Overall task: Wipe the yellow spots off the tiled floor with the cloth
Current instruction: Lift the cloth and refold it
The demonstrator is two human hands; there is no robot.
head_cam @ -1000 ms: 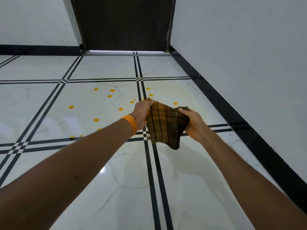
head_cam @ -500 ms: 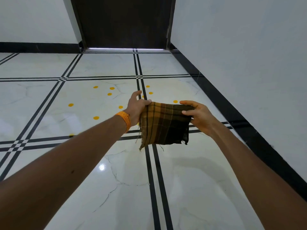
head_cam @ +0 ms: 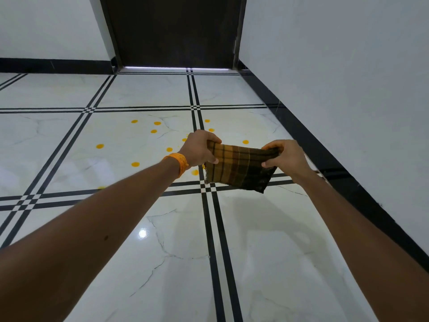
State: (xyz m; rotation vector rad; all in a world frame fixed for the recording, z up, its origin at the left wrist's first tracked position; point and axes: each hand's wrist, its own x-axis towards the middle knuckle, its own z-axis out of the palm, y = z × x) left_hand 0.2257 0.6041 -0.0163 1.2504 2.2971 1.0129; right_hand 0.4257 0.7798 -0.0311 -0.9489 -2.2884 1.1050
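Within left hand [head_cam: 200,151], right hand [head_cam: 287,157]: cloth [head_cam: 241,170]

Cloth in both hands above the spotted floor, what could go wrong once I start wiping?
The spots are scattered over two tiles, and some sit half hidden behind the cloth and the left arm, so a few could be missed. The cloth is folded small. One face may load up with yellow and smear it across the white floor rather than lifting it.
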